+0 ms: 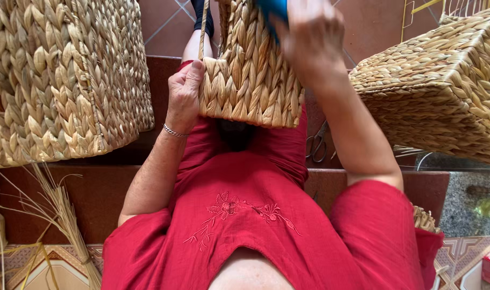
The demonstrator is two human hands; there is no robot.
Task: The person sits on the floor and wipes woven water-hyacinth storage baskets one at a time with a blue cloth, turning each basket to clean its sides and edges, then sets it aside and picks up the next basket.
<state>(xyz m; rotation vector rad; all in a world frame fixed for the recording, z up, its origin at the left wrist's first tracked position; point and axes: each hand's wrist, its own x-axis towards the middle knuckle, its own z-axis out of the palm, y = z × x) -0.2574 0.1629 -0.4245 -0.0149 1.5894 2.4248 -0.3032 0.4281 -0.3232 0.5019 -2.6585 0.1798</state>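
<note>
My left hand (184, 96) pinches the braided straw basket (250, 70) at its corner; my right hand (312, 40), at one o'clock, grips something blue (272, 9) (blurred). Scissors (316, 142) lie at three o'clock.

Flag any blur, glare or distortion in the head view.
Head view: the right hand is motion-blurred at the top of the woven basket, along with the blue object it holds; the left hand gripping the basket's corner is sharp. Wide-angle bowing shows on the side baskets. Light is soft and even, no glare; a deep shadow sits under the basket.
</note>
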